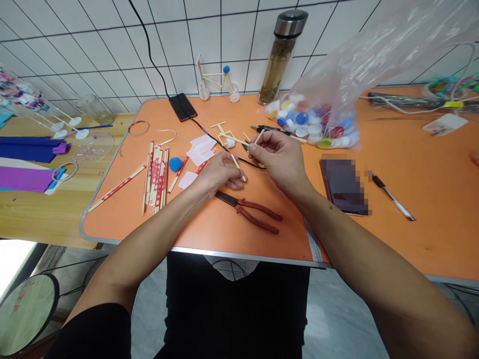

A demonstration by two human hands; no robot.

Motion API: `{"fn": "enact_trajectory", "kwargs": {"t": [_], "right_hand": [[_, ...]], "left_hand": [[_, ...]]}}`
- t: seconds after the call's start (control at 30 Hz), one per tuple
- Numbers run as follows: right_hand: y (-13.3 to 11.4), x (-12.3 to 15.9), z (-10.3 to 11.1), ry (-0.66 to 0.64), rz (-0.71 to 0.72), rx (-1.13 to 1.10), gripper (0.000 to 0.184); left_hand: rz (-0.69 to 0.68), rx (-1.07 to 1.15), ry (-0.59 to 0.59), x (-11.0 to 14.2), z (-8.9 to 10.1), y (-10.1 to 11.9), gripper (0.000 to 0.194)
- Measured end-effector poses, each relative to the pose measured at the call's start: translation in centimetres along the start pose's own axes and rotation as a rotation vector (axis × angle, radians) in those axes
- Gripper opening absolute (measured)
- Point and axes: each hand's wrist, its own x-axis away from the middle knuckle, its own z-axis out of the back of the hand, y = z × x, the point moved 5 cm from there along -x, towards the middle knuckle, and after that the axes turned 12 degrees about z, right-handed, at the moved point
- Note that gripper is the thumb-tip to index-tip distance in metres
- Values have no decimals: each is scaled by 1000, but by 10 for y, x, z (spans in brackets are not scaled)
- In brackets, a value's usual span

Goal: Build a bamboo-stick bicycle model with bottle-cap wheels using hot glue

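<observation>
My left hand [224,172] is closed on a short piece of chopstick [238,168], which slants out between the fingers. Beside it, my right hand [282,154] pinches another short piece of chopstick [258,136] between thumb and fingertips. Just beyond both hands lie joined wooden stick pieces [224,130] with a white cap [229,143] among them. Pliers with red handles [258,213] rest on the orange table below my left hand. Pink paper squares [202,149] and a blue ball [175,164] are to its left.
Wrapped chopsticks [157,179] lie at left. Against the wall stand a small stick bicycle model [214,80] and a tea bottle [279,62]. A plastic bag of bottle caps [318,122], a phone [342,187] and a pen [392,197] are at right. A black cable [149,45] crosses the table.
</observation>
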Motion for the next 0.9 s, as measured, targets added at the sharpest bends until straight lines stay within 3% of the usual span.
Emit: {"fn": "enact_trajectory", "kwargs": {"t": [0.13,0.37,0.53,0.73,0.9], "right_hand": [[-3,0,-1,-3,0,-3,54],[-2,0,0,9,5,4,55],[-2,0,0,3,14,11,54],[-7,0,-2,4,-3,26,42],[-8,0,-2,-5,-6,16,38]], "left_hand": [[-1,-165,-38,3,-5,-2,79],[-47,-101,-26,-4,0,-2,32],[-75,-37,25,-7,4,1,19],[3,-393,109,-2,5,5,19],[-119,-649,209,-6,16,11,12]]}}
